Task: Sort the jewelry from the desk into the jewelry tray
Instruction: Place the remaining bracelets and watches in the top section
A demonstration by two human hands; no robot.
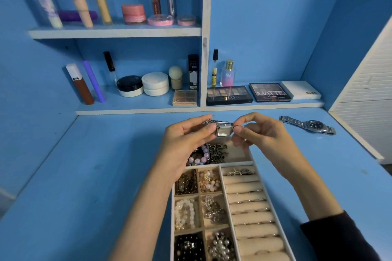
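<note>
Tray (172, 214) compartments are seen filled below, and a square watch (223, 131) is pinched at both strap ends by the left hand (182, 140) and right hand (261, 133) above the far compartment (239, 152), where it could be dropped onto tangled chains (218, 150) if either pinch is slackened; a round watch (314, 126) is left on the desk (84, 176).

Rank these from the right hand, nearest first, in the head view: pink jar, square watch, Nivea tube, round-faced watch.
1. Square watch, pinched by the right hand.
2. Round-faced watch, on the desk to its right.
3. Pink jar, upper shelf.
4. Nivea tube, upper shelf's far left.
</note>
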